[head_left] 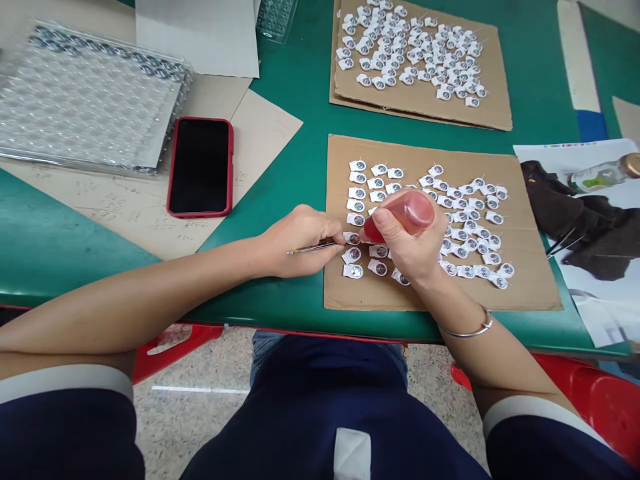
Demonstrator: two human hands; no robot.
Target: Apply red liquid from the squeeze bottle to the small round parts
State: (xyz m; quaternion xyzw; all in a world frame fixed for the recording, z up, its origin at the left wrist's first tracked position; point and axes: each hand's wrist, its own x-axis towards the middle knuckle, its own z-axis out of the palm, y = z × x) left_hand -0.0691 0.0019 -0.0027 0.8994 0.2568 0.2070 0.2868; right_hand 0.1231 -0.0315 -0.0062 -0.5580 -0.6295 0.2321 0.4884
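Observation:
My left hand (297, 241) is closed on slim metal tweezers (315, 247), its fingertips at the left edge of the near cardboard sheet (450, 297). Beside those fingertips lies a small white tag with a round dark piece (353, 238), in the left column of similar tags. My right hand (417, 257) is wrapped round a red squeeze bottle (400, 217). The bottle is tilted, its narrow end pointing down and left towards that same tag; I cannot tell whether the tip touches it. Both hand and bottle hide some tags in the middle of the sheet.
Behind is another cardboard sheet (420, 110) covered with tags. A red-cased phone (201, 167) and a clear bubbled plastic tray (85, 100) lie left on papers. To the right are dark cloth (605, 233), a small glass bottle (600, 175) and another pair of tweezers (565, 243).

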